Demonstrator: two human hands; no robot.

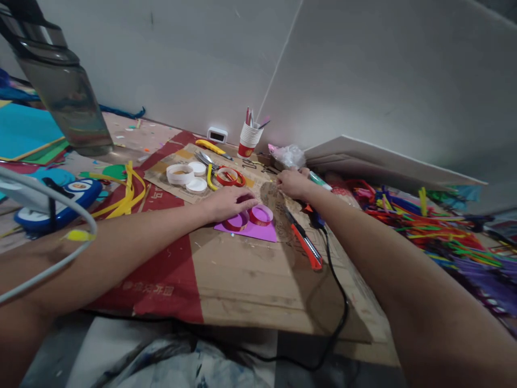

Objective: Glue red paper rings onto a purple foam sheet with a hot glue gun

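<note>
My left hand [232, 203] reaches over a purple sheet [258, 233], its fingers stretched out beside two paper rings. The left ring [239, 222] is partly under the hand; the right ring [262, 215] stands by the thumb. Further back, my right hand [294, 183] is closed with curled fingers; whatever they hold is hidden. Below the right wrist lies a blue and black corded tool [317, 218] with an orange part, mostly covered by the forearm. An orange utility knife [307, 245] rests on the cardboard [242, 275] with its blade toward the back.
White rings and discs [196, 185], red tape rolls [231, 176], scissors [207, 159] and a yellow cutter [214, 147] lie behind my left hand. Paper cups [249, 139] hold pens. A water bottle [68, 91] stands left; colourful pipe cleaners [436, 231] are heaped right. A black cord [343, 302] crosses the front edge.
</note>
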